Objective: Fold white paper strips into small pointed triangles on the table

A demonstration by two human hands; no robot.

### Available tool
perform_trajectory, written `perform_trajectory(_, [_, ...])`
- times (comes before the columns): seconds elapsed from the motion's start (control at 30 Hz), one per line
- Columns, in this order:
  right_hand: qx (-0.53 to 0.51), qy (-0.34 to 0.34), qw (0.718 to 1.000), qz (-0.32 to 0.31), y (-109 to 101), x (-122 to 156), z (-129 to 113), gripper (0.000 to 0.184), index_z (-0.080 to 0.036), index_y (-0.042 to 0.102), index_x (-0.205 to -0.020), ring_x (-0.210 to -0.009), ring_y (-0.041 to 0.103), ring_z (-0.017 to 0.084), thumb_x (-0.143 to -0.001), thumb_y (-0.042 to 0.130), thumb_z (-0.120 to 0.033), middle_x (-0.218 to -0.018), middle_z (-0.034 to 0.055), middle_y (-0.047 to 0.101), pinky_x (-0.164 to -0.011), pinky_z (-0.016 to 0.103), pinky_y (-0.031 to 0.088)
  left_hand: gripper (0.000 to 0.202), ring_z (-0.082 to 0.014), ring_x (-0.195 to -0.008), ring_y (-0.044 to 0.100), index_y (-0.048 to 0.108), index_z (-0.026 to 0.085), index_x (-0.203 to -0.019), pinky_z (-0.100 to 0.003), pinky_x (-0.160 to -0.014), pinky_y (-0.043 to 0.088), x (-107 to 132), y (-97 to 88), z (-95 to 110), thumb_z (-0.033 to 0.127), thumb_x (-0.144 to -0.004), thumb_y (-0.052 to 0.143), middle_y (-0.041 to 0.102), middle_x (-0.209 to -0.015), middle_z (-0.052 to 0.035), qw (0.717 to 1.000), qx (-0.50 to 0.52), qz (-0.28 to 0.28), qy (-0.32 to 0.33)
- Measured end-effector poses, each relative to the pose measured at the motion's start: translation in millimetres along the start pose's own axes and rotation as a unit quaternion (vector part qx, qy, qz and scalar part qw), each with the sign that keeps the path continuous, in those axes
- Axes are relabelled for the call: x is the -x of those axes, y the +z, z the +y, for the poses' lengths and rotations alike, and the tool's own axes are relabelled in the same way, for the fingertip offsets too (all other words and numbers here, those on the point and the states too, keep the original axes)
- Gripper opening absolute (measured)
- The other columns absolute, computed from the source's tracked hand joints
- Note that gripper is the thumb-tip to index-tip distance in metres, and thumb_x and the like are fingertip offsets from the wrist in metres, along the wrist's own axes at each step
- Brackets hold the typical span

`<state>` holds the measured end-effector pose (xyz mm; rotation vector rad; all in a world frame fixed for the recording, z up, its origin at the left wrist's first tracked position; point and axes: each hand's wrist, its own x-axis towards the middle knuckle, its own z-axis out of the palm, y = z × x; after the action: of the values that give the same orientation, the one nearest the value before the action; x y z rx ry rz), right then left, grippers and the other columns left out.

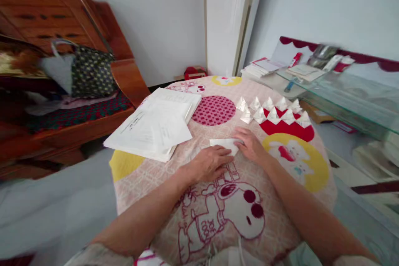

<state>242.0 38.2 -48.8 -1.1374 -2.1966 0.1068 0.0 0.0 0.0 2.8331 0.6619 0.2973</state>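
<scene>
On the cartoon-print cloth (199, 199) that covers the table lies a small folded white paper (222, 143). My left hand (210, 164) rests on its near left side with fingers curled and pressed down. My right hand (249, 143) presses its right end, fingers flat and close together. Beyond the hands, several small folded white paper triangles (271, 110) stand in two rows. A stack of white sheets (156, 126) lies to the left of the hands.
A wooden bench (77, 104) with a patterned bag (90, 70) stands at the left. At the right is a glass-topped counter (343, 91) with papers and packets. A white standing air conditioner (226, 20) is against the back wall.
</scene>
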Motion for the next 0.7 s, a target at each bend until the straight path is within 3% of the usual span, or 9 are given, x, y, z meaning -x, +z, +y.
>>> perform_trajectory(0.53, [-0.016, 0.005, 0.999, 0.037, -11, -3, -8, 0.02, -0.017, 0.079, -0.093, -0.105, 0.068, 0.029, -0.089, 0.059, -0.017, -0.115, 0.0167, 0.073, -0.094, 0.045, 0.055, 0.038, -0.0296, -0.125, 0.058, 0.065, 0.016, -0.128, -0.043, -0.107, 0.047, 0, 4.3, -4, 0.03, -0.093, 0.06, 0.061, -0.139, -0.0119, 1.0, 0.021, 0.014, -0.003])
perform_trajectory(0.7, [-0.106, 0.058, 0.992, 0.042, -21, -6, -12, 0.017, -0.019, 0.077, -0.081, -0.084, 0.071, 0.023, -0.082, 0.06, -0.015, -0.09, 0.0094, 0.076, -0.078, 0.036, 0.057, 0.039, -0.0296, -0.124, 0.058, 0.065, 0.016, -0.129, -0.043, -0.107, 0.047, 0, 5.0, -4, 0.029, -0.092, 0.06, 0.062, -0.138, -0.0121, 1.0, 0.024, 0.014, -0.006])
